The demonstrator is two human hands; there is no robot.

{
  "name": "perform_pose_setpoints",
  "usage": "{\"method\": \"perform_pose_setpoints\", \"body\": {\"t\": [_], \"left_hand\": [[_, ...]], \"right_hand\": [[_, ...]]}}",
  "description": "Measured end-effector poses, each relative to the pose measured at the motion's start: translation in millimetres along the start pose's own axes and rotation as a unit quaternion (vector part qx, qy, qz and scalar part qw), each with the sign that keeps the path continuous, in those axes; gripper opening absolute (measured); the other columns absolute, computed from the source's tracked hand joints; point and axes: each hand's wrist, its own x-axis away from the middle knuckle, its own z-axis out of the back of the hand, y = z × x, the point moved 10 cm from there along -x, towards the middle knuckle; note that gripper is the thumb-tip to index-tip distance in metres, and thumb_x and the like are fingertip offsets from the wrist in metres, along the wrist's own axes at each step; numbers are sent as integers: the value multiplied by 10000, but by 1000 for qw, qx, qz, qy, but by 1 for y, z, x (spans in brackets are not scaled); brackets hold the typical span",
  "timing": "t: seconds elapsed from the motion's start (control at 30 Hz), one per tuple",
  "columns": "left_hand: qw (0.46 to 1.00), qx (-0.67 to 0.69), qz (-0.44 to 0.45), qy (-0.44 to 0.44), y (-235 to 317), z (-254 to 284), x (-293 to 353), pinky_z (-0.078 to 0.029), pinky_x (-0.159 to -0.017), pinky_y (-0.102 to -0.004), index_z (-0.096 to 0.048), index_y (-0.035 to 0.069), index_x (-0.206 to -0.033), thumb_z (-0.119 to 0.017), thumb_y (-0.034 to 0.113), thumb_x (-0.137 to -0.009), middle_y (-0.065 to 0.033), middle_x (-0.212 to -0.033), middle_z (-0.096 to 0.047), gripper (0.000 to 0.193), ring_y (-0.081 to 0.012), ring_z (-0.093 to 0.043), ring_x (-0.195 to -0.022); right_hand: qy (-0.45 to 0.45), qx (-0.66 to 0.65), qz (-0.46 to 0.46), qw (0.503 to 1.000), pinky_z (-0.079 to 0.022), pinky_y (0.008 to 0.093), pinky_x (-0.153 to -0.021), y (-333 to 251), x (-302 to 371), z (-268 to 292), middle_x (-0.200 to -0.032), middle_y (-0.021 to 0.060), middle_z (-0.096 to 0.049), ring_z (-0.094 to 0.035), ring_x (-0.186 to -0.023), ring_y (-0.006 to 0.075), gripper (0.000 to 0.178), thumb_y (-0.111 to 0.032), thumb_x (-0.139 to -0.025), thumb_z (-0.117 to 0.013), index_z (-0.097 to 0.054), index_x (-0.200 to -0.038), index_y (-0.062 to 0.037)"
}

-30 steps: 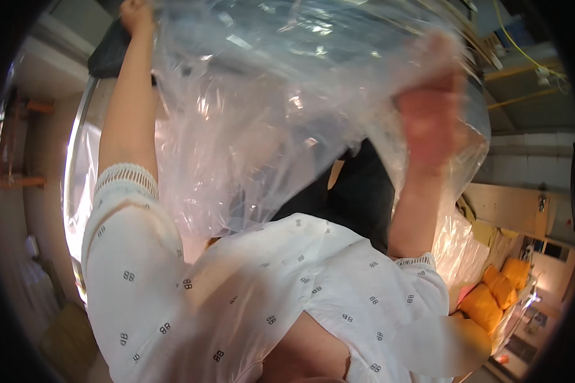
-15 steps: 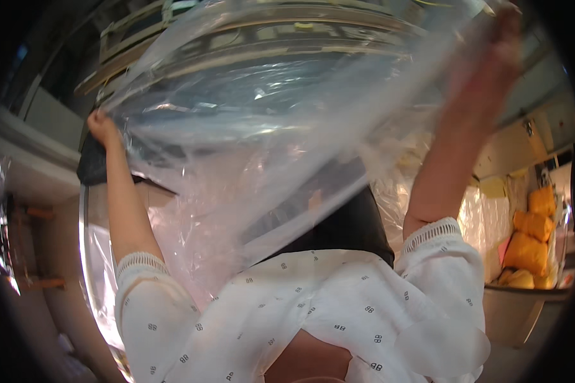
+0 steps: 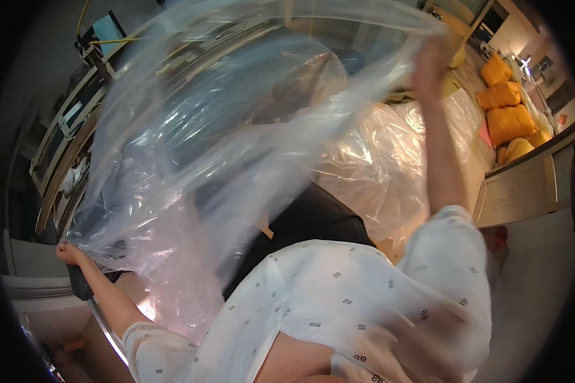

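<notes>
A large clear plastic sheet (image 3: 172, 147) billows in front of me, spread between both my arms. My left hand (image 3: 69, 253) is closed on its edge at the lower left, fingers bunched into the film. Raised at the upper right, my right hand (image 3: 431, 64) is smeared by motion, and the sheet's other edge runs up to it; it looks closed on that edge. Through the film dark shapes show, and part of the sheet hangs over my black-clad lap (image 3: 326, 217).
More crinkled clear plastic (image 3: 383, 159) lies right of my lap. Beyond it are several stacked orange bundles (image 3: 511, 124) and a wooden panel (image 3: 514, 195). Along the left stands a machine frame with long rails (image 3: 61, 153), a light-blue piece (image 3: 108, 32) above it.
My view has turned to the right. My left hand now appears lower, my right hand lower and nearer the middle, with the sheet still stretched and billowing between them.
</notes>
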Motion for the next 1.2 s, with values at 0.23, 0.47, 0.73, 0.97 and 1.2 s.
{"method": "perform_pose_setpoints", "body": {"t": [0.23, 0.47, 0.73, 0.97, 1.2], "left_hand": [[936, 44, -273, -218, 128, -82, 103, -422, -800, -379, -529, -19, -1001, -445, 185, -900, -196, -969, -573, 243, -359, -542, -918], [930, -218, -284, -81, 26, 30, 0, -402, -839, -407, -519, -49, -1015, -355, 218, -913, -241, -1027, -542, 330, -363, -518, -964], [902, -263, -301, -160, -12, 53, -9, -387, -823, -420, -486, -35, -1043, -327, 200, -925, -239, -1036, -523, 307, -386, -488, -985], [887, -321, -302, -142, -49, 47, -33, -389, -843, -407, -495, -24, -1073, -334, 215, -928, -215, -1054, -537, 322, -364, -506, -982], [971, -128, -78, -185, -74, 98, -54, -414, -849, -335, -480, 0, -1154, -452, 240, -908, -169, -1130, -535, 345, -266, -523, -1009]], "right_hand": [[97, 619, 396, 672, -451, 414, -635, -125, -232, 148, -825, 138, -615, -582, -763, 340, 298, -341, -871, -490, -594, -929, -68], [-333, 487, 470, 656, -343, 358, -960, 44, 61, -173, -1264, 149, -450, -428, -1156, 304, 535, -288, -769, -629, -452, -1227, -77], [-306, 323, 200, 873, -359, 388, -914, 114, 34, -209, -1180, 136, -481, -447, -1072, 316, 558, -300, -762, -630, -443, -1232, -65], [-365, 225, 137, 893, -385, 243, -676, 156, 14, -251, -807, 6, -519, -486, -782, 133, 209, -248, -811, -587, -594, -960, -102], [-454, 269, -39, 848, -378, 273, -544, 197, 37, -271, -613, 14, -497, -452, -568, 112, 243, -258, -819, -542, -557, -765, -22]]}}
